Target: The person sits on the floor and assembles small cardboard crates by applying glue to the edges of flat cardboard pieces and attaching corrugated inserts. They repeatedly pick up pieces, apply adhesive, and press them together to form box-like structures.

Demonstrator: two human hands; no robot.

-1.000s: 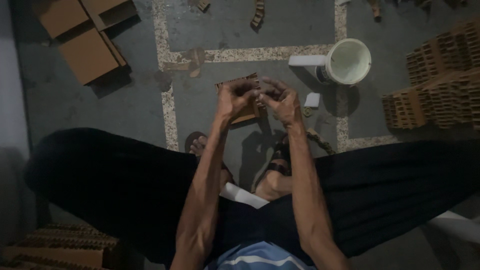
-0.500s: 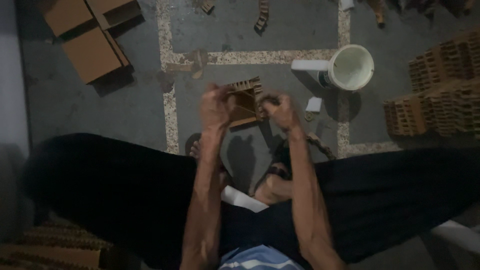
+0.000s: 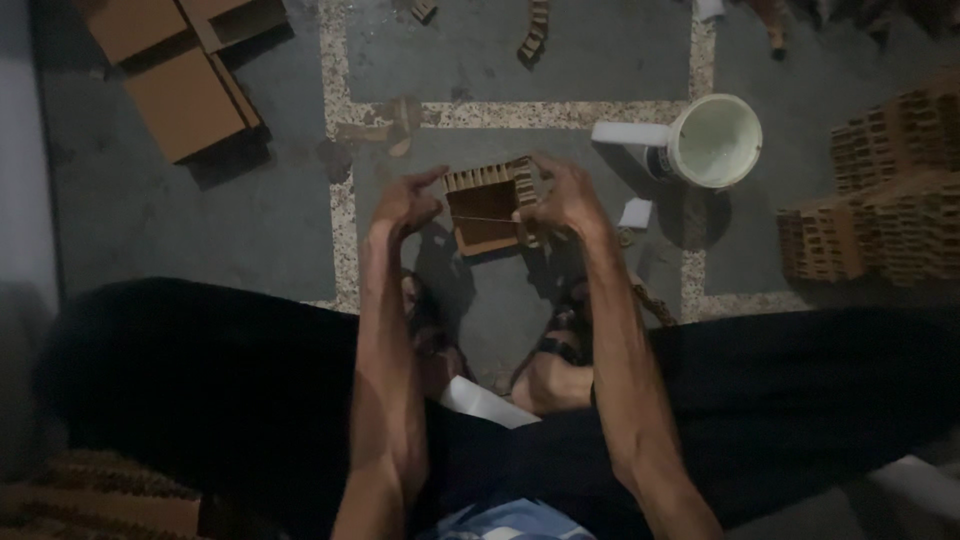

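— Now your hands have spread apart; a second ago they were bunched together over the piece. Right hand point(image 3: 565, 200)?
— Fingers curled on the right edge of the small cardboard tray point(image 3: 490, 208), holding it above the floor point(image 3: 250, 230) between your sandalled feet.
— Left hand point(image 3: 405, 203)?
— Half open, just off the tray's left side, gripping nothing I can see. White bucket point(image 3: 715, 140) sits well right.

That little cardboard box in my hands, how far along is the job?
Looks done: stacks of finished-looking pieces sit piled on the floor at right. In hand: a small open box, the right hand gripping its side and the left hand open beside it. Left: flat cardboard sheets lie unused at upper left. How many remain can't be told.
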